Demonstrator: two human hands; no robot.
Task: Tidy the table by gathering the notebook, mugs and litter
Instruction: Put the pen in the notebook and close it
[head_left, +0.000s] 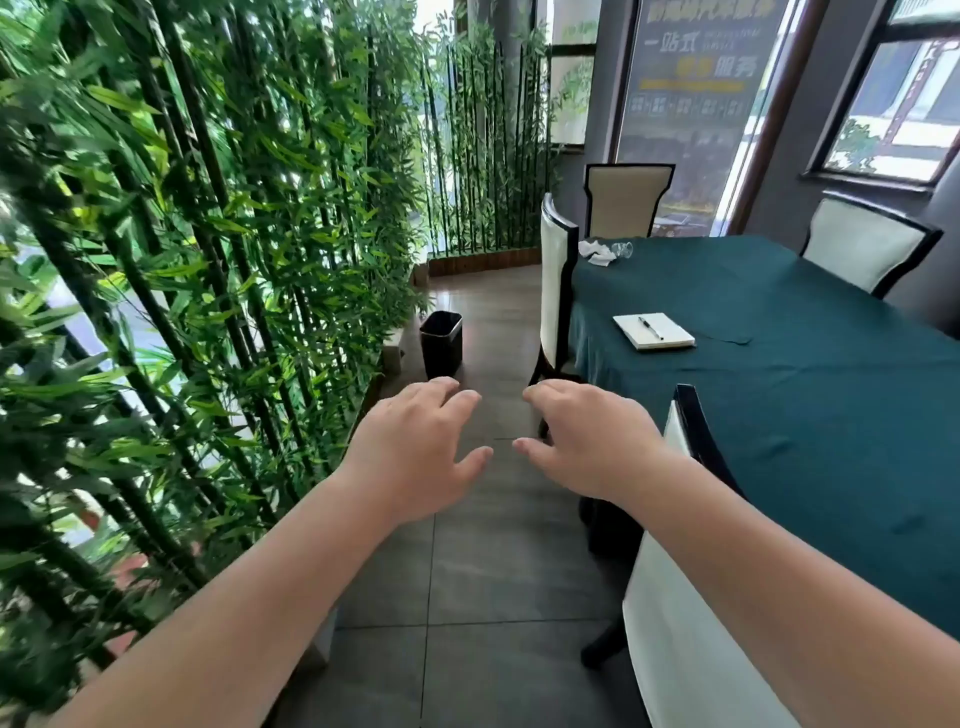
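A tiled aisle runs between the bamboo screen (208, 234) and the teal-covered surface (779, 389), with a black bin (441, 343) standing on the floor at its left side. Chairs (558, 291) line the surface's near edge. The notebook (653, 330), a pen (650, 327) on it, lies near that edge; crumpled paper (597, 252) and a glass (623, 249) sit at the far corner. The left hand (415, 457) and right hand (592, 441) reach forward over the aisle, palms down, fingers loosely spread, empty.
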